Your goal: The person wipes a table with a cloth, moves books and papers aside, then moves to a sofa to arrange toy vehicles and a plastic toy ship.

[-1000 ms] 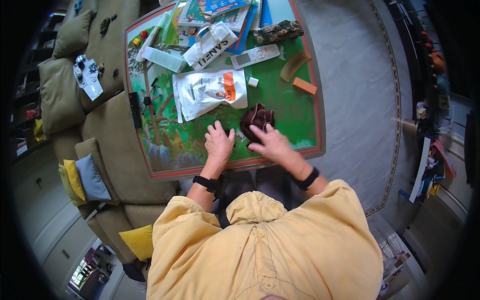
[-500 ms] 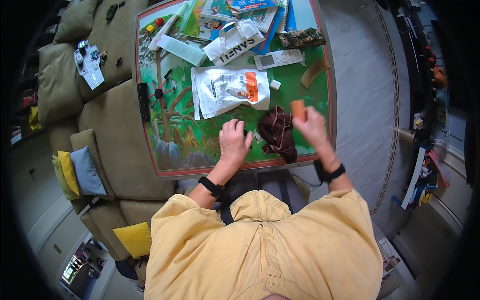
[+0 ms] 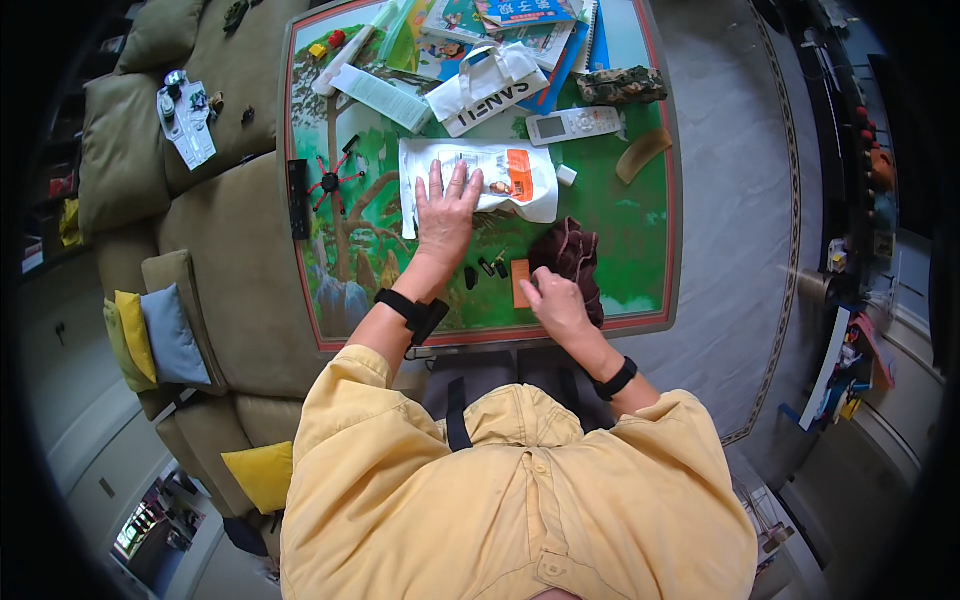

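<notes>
Placing block (image 3: 520,284) with right fingers (image 3: 547,284), apparently, can't tell if gripping; covering pouch (image 3: 510,184) with left fingers (image 3: 456,184) spread; next, likely, grasp.

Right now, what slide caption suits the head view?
Left hand over a white-and-orange pouch, right hand at an orange block beside a crumpled maroon cloth.

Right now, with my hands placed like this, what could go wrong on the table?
1. The left hand lies on the pouch; if it slides right, the pouch could push the white cube near its right end.
2. The right hand is at the orange block; a leftward sweep might scatter the small dark pieces.
3. The cloth lies close to the near table edge, so a careless pull might drag it off.
</notes>
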`<state>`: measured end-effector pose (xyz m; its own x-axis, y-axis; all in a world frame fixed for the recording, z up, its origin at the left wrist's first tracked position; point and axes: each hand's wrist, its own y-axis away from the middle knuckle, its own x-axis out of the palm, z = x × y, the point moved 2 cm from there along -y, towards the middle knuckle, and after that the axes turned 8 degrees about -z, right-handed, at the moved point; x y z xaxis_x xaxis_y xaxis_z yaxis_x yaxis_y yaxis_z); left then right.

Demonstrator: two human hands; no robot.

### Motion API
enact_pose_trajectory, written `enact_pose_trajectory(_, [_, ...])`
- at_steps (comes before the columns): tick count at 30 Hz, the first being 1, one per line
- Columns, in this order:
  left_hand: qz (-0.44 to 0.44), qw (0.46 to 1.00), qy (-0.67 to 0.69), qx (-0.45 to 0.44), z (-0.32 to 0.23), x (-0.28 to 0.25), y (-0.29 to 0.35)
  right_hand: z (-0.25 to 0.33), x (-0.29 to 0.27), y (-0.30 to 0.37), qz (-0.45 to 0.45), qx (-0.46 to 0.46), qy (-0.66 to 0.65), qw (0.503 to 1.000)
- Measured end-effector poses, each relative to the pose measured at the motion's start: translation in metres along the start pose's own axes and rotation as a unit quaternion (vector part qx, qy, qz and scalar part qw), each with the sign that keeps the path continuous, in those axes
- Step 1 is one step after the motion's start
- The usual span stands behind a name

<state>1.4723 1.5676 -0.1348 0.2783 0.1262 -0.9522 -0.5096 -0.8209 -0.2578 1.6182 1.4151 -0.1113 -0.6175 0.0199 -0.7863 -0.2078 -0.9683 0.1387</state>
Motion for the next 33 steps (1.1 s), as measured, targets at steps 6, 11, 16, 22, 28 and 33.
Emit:
enact_pose_trajectory(6, [-0.032, 0.998, 0.045, -0.038, -0.005, -0.082, 0.005, -0.019, -0.045, -0.008, -0.125, 0.006, 0.039, 0.991])
enact_pose_trajectory(11, [-0.029, 0.997, 0.056, -0.036, 0.028, -0.115, 0.068, -0.018, -0.031, 0.01, 0.016, -0.023, 0.215, 0.976])
enact_pose_trajectory(16, [-0.013, 0.999, 0.012, -0.031, 0.054, -0.088, 0.142, -0.05, -0.029, -0.019, -0.039, -0.029, 0.159, 0.986])
enact_pose_trajectory(22, [0.033, 0.999, 0.024, -0.012, 0.065, -0.059, 0.185, -0.015, -0.06, -0.07, 0.12, -0.001, 0.245, 0.962])
enact_pose_trajectory(28, [0.186, 0.976, 0.096, -0.062, 0.044, -0.097, 0.154, -0.048, -0.026, -0.138, -0.154, -0.066, 0.167, 0.972])
enact_pose_trajectory(33, [0.094, 0.98, 0.15, -0.088, 0.017, -0.106, 0.129, -0.066, -0.026, -0.132, -0.098, -0.029, 0.156, 0.982])
